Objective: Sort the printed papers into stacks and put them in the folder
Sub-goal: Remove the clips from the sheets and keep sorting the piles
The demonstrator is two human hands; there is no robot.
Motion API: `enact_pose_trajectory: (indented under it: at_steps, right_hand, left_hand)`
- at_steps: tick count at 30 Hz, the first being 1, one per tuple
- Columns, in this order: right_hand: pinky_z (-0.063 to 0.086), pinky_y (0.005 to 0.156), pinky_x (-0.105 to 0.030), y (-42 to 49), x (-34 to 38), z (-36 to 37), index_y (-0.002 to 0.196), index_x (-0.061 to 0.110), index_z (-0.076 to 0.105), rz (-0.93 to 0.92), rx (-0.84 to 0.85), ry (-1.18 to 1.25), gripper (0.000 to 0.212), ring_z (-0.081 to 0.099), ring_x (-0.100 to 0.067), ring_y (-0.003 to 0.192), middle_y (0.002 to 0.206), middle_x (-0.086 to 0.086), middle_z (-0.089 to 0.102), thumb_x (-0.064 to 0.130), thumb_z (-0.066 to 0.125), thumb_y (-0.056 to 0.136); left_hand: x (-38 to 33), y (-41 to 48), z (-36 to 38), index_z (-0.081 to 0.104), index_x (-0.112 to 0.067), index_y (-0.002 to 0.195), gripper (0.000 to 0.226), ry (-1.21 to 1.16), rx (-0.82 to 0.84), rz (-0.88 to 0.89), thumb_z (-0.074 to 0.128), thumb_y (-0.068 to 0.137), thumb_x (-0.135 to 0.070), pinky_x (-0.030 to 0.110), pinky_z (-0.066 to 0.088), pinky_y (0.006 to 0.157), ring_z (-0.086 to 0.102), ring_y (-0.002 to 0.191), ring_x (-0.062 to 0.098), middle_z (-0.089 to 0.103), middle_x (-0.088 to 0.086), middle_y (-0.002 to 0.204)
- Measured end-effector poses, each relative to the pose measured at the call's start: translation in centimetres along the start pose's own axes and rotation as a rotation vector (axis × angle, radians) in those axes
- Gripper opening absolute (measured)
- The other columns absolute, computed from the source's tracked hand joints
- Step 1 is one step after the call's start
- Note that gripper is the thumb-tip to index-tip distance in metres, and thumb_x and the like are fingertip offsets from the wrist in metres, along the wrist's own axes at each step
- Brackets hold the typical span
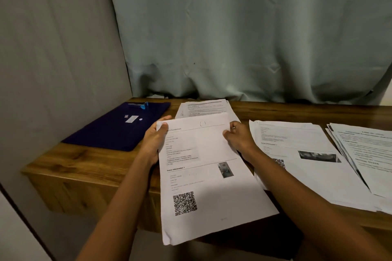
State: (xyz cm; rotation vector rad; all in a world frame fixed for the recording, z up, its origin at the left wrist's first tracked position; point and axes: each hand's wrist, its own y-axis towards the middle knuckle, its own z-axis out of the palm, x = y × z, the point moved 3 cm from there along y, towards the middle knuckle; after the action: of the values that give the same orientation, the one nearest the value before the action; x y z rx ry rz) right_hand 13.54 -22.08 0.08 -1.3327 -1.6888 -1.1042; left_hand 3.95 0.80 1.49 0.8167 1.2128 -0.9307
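I hold a thin stack of printed papers [209, 178] with a QR code over the near edge of the wooden desk [84, 161]. My left hand [154, 140] grips its upper left edge, thumb on top. My right hand [238, 137] pinches its upper right edge. A dark blue folder [110, 131] lies shut at the desk's left, with a blue clip at its far end. Another pile of papers [203, 107] sits behind the held stack. Two more piles lie to the right: one [305, 154] with a QR code and photo, one [364, 150] at the far right.
A grey wall [53, 48] closes off the left side, and a pale green curtain [254, 38] hangs behind the desk. The desk's front left corner ends near the lower left, with floor below.
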Motion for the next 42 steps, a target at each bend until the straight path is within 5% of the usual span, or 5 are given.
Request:
enact_pose_trajectory:
  at_steps: [9, 13, 17, 30, 42]
  right_hand:
    - [0.055, 0.084, -0.035, 0.0, -0.5, 0.6, 0.110, 0.015, 0.060, -0.121, 0.007, -0.087, 0.027, 0.064, -0.018, 0.093, 0.111, 0.000, 0.067, 0.013, 0.068, 0.085]
    - [0.056, 0.082, -0.035, -0.3, -0.9, 0.7, 0.104, 0.017, 0.062, -0.141, -0.009, -0.130, 0.021, 0.064, -0.018, 0.090, 0.107, 0.000, 0.067, 0.014, 0.069, 0.084]
    - [0.056, 0.079, -0.033, -0.5, -0.5, 0.5, 0.092, 0.020, 0.060, -0.139, -0.016, -0.127, 0.016, 0.061, -0.015, 0.081, 0.089, 0.005, 0.064, 0.011, 0.070, 0.082]
    - [0.055, 0.068, -0.024, -0.2, -0.4, 0.5, 0.104, 0.017, 0.065, -0.088, 0.049, 0.000, 0.030, 0.065, -0.016, 0.085, 0.096, 0.002, 0.067, 0.004, 0.073, 0.078]
    - [0.052, 0.076, -0.020, -0.4, 0.7, -0.6, 0.094, 0.014, 0.072, -0.210, -0.057, 0.134, 0.015, 0.067, -0.010, 0.080, 0.086, 0.002, 0.072, 0.012, 0.072, 0.080]
  left_hand:
    - [0.8, 0.7, -0.4, 0.059, -0.025, 0.111, 0.016, 0.196, -0.107, 0.148, 0.056, 0.096, -0.021, 0.027, 0.058, 0.065, 0.069, 0.089, 0.016, 0.067, 0.004, 0.110]
    - [-0.7, 0.7, 0.6, 0.056, -0.019, 0.126, 0.032, 0.672, -0.271, 0.463, 0.057, 0.094, -0.015, 0.030, 0.047, 0.094, 0.055, 0.113, 0.012, 0.057, 0.000, 0.130]
    - [-2.4, 0.8, 5.2, 0.061, -0.020, 0.123, 0.028, 0.877, -0.024, 0.695, 0.055, 0.096, -0.019, 0.026, 0.036, 0.102, 0.055, 0.116, 0.016, 0.059, 0.000, 0.130]
    - [2.1, 0.9, 7.2, 0.070, -0.022, 0.102, 0.014, 0.553, -0.016, 0.427, 0.062, 0.092, -0.026, -0.003, 0.041, 0.059, 0.059, 0.086, -0.003, 0.066, -0.012, 0.099]
    - [2.1, 1.4, 7.4, 0.070, -0.016, 0.112, 0.022, 0.554, 0.012, 0.451, 0.060, 0.093, -0.022, -0.007, 0.037, 0.064, 0.054, 0.088, -0.010, 0.062, -0.013, 0.108]
